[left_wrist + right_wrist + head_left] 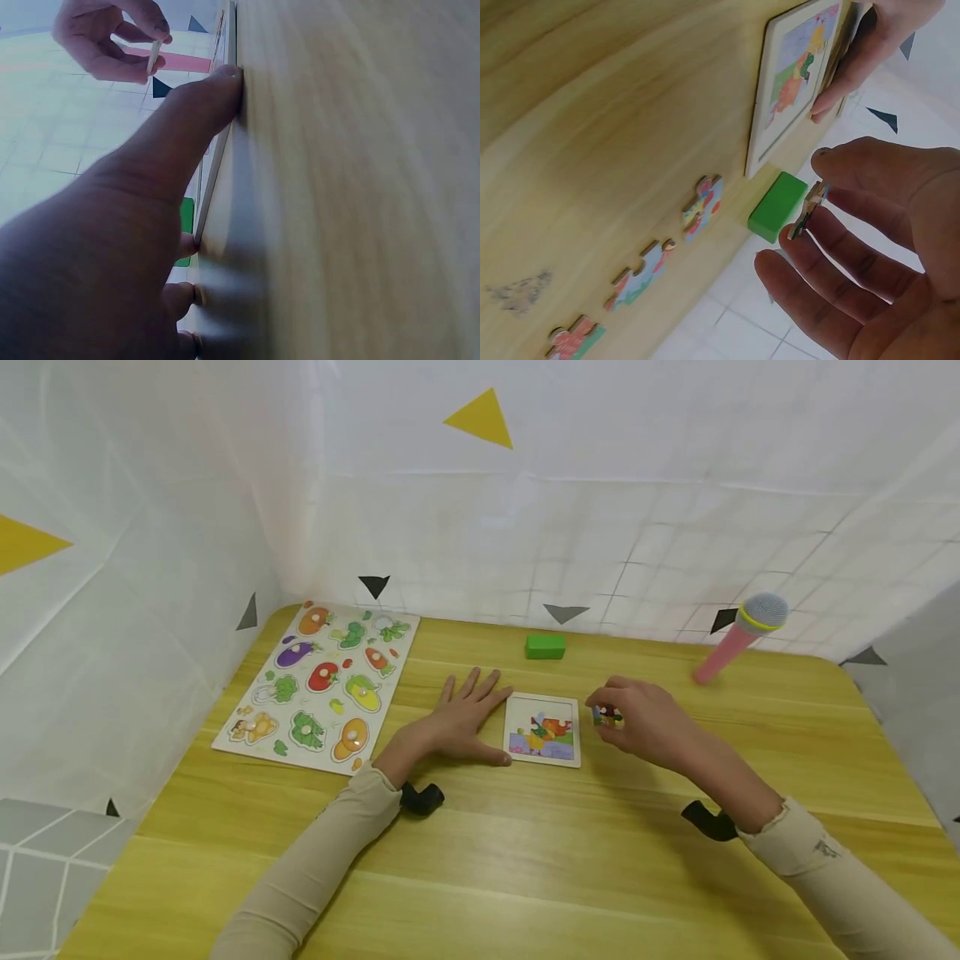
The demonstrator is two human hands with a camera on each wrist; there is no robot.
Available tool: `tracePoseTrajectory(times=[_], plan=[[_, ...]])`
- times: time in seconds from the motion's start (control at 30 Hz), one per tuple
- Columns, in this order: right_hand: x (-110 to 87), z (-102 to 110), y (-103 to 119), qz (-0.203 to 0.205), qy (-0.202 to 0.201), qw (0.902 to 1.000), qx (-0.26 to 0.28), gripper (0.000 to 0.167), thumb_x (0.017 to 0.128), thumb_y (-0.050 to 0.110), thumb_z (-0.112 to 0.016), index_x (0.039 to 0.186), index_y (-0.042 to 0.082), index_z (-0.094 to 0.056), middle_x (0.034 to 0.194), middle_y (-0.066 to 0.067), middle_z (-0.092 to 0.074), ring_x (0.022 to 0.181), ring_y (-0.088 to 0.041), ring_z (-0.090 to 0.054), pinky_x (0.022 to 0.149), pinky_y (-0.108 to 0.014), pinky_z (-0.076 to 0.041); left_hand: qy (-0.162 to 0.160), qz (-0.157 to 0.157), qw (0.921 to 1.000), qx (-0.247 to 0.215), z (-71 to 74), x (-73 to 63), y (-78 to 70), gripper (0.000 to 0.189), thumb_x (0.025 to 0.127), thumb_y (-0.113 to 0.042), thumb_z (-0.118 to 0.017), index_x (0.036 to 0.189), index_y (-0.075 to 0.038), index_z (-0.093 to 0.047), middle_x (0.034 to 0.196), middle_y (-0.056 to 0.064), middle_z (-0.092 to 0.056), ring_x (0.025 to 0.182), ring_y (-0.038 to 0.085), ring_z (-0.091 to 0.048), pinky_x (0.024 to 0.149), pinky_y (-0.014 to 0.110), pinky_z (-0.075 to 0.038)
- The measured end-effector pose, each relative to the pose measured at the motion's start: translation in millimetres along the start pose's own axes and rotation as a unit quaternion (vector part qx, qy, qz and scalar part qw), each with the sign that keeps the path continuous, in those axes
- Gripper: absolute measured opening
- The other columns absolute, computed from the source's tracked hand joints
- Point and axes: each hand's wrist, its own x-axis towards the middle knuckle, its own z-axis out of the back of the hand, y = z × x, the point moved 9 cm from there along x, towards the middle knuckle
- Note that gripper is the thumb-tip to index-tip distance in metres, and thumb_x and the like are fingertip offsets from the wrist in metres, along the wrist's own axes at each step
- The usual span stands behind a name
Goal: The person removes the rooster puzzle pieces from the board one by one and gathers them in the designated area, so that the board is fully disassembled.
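A small white-framed jigsaw puzzle (542, 752) lies on the table, its lower part filled with picture pieces and its upper part bare. My left hand (457, 727) rests at its left side with fingers spread, thumb and a fingertip touching the frame edge. Just right of the frame, my right hand (648, 722) pinches a puzzle piece (606, 716) between thumb and fingers, raised above the table. In the right wrist view that puzzle piece (808, 208) appears nearly edge-on. Three loose pieces, the closest one (703, 208) included, lie on the table there; the right arm hides them from the head view.
A vegetable peg board (315, 689) occupies the table's left side. Behind the puzzle sits a green block (545, 647). A pink toy microphone (727, 652) stands at the back right. White sheeting (570, 527) hangs behind the wooden table (480, 877).
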Motion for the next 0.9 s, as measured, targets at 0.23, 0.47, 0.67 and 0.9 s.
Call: tracePoseTrajectory(times=[0.23,0.47,0.67,0.9], plan=[[-6.8,-8,-7,-0.014,0.019,0.9997,-0.003,0.028,0.079,0.009,-0.084,0.105,0.004,-0.075,0.095,-0.005,-0.064,0.078,-0.019,-0.061,0.067,-0.037,-0.052,0.003,0.001,1.0,-0.008,1.3,-0.9,-0.7,0.11,0.081,-0.072,-0.066,0.163,-0.021,-0.013,0.167,0.008,0.005,0.151,0.033,0.014,0.114,0.06,0.011],[-10.3,-15,-12,-0.026,0.028,0.9993,0.004,0.029,0.077,0.009,-0.085,0.104,0.006,-0.074,0.093,-0.004,-0.064,0.077,-0.018,-0.06,0.068,-0.037,-0.051,0.002,0.002,1.0,-0.009,0.3,-0.4,0.2,0.11,0.08,-0.073,-0.066,0.163,-0.021,-0.014,0.168,0.007,0.005,0.151,0.033,0.014,0.114,0.059,0.012],[-11.7,-23,-16,-0.036,0.038,0.9987,0.003,0.028,0.078,0.009,-0.084,0.104,0.007,-0.074,0.094,-0.004,-0.064,0.076,-0.018,-0.057,0.069,-0.039,-0.052,0.004,0.004,0.9999,-0.009,-1.3,-0.1,0.8,0.111,0.08,-0.073,-0.066,0.163,-0.021,-0.014,0.168,0.007,0.005,0.151,0.033,0.014,0.114,0.06,0.012],[-12.8,-31,-19,-0.034,0.048,0.9983,0.004,0.024,0.078,0.008,-0.083,0.101,0.008,-0.074,0.087,-0.001,-0.06,0.073,-0.014,-0.053,0.064,-0.034,-0.048,-0.002,0.0,0.9999,-0.013,1.6,-0.7,-0.5,0.11,0.081,-0.072,-0.066,0.163,-0.021,-0.014,0.168,0.008,0.004,0.151,0.033,0.014,0.114,0.059,0.012]])
